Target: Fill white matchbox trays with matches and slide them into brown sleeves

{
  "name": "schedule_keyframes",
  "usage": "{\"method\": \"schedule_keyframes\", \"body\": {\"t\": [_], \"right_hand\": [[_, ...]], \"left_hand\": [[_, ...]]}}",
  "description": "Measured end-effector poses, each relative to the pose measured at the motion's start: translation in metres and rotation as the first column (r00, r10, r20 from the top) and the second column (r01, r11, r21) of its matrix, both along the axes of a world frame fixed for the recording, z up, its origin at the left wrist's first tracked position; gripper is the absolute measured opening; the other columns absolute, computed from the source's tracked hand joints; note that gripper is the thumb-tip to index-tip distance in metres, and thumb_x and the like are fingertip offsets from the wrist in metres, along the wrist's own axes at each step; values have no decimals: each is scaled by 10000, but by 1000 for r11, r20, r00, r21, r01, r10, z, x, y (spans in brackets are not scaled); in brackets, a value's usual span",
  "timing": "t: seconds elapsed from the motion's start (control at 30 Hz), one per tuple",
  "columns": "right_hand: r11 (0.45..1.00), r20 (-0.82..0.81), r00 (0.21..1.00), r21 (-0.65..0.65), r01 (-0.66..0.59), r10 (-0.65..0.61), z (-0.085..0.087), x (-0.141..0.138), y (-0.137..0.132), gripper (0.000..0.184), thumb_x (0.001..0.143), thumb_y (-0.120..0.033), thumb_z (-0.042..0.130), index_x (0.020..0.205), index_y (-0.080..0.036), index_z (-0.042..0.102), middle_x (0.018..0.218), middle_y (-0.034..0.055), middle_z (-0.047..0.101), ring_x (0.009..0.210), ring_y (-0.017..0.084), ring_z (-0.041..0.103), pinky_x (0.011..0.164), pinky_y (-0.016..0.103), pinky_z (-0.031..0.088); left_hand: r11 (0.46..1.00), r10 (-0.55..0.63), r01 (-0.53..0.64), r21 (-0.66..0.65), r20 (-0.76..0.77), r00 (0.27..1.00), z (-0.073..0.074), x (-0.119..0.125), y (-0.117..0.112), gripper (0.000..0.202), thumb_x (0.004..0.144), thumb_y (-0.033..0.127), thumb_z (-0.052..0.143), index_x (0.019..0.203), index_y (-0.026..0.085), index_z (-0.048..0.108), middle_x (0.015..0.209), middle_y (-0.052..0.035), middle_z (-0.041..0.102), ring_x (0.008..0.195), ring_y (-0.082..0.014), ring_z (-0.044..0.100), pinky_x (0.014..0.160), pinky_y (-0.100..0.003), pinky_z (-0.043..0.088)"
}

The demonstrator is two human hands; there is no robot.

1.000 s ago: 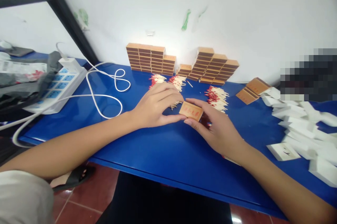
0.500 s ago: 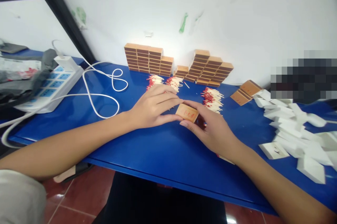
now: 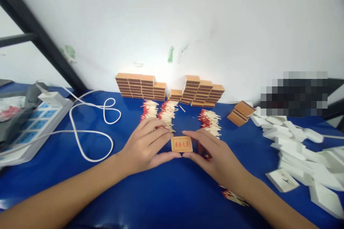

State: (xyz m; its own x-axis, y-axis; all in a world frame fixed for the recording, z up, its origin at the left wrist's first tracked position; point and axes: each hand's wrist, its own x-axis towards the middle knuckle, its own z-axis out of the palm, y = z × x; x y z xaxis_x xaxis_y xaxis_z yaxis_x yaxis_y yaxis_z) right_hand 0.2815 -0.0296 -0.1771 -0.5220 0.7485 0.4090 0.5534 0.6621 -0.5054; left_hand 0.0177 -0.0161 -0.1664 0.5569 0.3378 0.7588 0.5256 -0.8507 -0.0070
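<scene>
A tan matchbox (image 3: 182, 144) with red lettering sits level between my two hands, above the blue table. My left hand (image 3: 149, 146) grips its left end, thumb at the near edge and fingers at the far edge. On the right end, my right hand (image 3: 215, 150) pinches it the same way. Beyond my left hand lie two heaps of red-tipped matches (image 3: 168, 112). Another match heap (image 3: 213, 121) lies just past my right hand. More matches (image 3: 234, 198) lie partly hidden under my right forearm.
Stacked matchboxes (image 3: 135, 87) stand against the white wall, with a second stack (image 3: 205, 91) to their right. Two more matchboxes (image 3: 241, 113) lie farther right. White box trays (image 3: 292, 143) pile up at the right. A power strip (image 3: 51, 114) and looping white cable (image 3: 110, 139) occupy the left.
The matchbox has turned from tilted to level, its lettering now facing me upright. Both hands still hold it. My view has tilted upward, so the scene sits lower.
</scene>
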Motion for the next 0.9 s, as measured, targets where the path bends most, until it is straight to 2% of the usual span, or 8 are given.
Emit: {"method": "schedule_keyframes", "body": {"t": [0.07, 0.17, 0.33, 0.5, 0.6, 0.67, 0.77, 0.9], "right_hand": [[1000, -8, 1000, 26, -15, 16, -1, 0, 1, 410, 1057, -397, 649, 1445, -279, 590, 1111, 79, 717, 741, 172, 683, 689, 330, 623], [999, -14, 1000, 44, 7, -6, 0, -1, 4, 449, 1054, -421, 649, 1474, -285, 566, 1064, 61, 715, 718, 175, 674, 662, 329, 613], [987, -50, 993, 110, 116, -111, 7, 3, 14, 374, 1067, -380, 620, 1415, -243, 601, 1050, 57, 712, 706, 174, 648, 707, 361, 594], [967, -57, 986, 194, 166, -158, 9, 8, 19, 258, 1077, -317, 586, 1291, -190, 655, 1022, 73, 712, 713, 178, 639, 739, 380, 580], [971, -57, 990, 195, 139, -130, 10, 8, 18, 193, 1073, -276, 581, 1223, -205, 679, 1068, 90, 727, 749, 177, 675, 733, 356, 590], [971, -56, 993, 211, 111, -101, 10, 8, 17, 165, 1071, -243, 569, 1171, -212, 697, 1076, 96, 735, 822, 191, 709, 741, 346, 601], [967, -64, 993, 228, 112, -100, 10, 8, 18, 172, 1071, -214, 555, 1137, -225, 714, 1036, 90, 746, 892, 205, 732, 771, 344, 618], [964, -74, 988, 223, 145, -132, 10, 12, 23, 191, 1076, -199, 540, 1128, -236, 720, 1004, 84, 751, 862, 195, 734, 769, 335, 618]], "left_hand": [[1000, 9, -9, 16, -1, 1000, 2, 1, 0, 466, 889, 458, 856, 1190, 135, 706, 1031, -115, 807, 1034, -298, 740, 933, -477, 608], [998, 15, -14, 56, -6, 1000, 4, -2, 3, 416, 897, 457, 848, 1168, 172, 711, 1021, -103, 807, 1025, -295, 741, 925, -486, 613], [974, 162, -156, 164, -27, 986, 15, -24, 27, 319, 910, 408, 835, 1141, 214, 733, 1010, -79, 803, 1074, -300, 717, 921, -483, 591], [933, 311, -281, 225, -111, 944, 52, -42, 81, 298, 952, 441, 779, 1134, 209, 741, 1075, -112, 793, 1118, -332, 665, 961, -521, 526], [934, 325, -295, 200, -139, 935, 77, -42, 117, 292, 953, 465, 767, 1103, 214, 759, 1084, -135, 780, 1179, -364, 639, 1007, -561, 489], [934, 325, -288, 214, -164, 932, 86, -40, 135, 269, 943, 477, 771, 1043, 228, 772, 1095, -135, 772, 1191, -382, 637, 1014, -581, 478], [941, 313, -282, 188, -161, 936, 84, -40, 152, 180, 944, 419, 759, 962, 241, 780, 1211, -136, 750, 1297, -417, 602, 1098, -662, 429], [947, 300, -282, 156, -112, 947, 66, -41, 159, 151, 921, 416, 767, 948, 267, 768, 1340, -108, 722, 1400, -436, 558, 1192, -730, 333]]}}
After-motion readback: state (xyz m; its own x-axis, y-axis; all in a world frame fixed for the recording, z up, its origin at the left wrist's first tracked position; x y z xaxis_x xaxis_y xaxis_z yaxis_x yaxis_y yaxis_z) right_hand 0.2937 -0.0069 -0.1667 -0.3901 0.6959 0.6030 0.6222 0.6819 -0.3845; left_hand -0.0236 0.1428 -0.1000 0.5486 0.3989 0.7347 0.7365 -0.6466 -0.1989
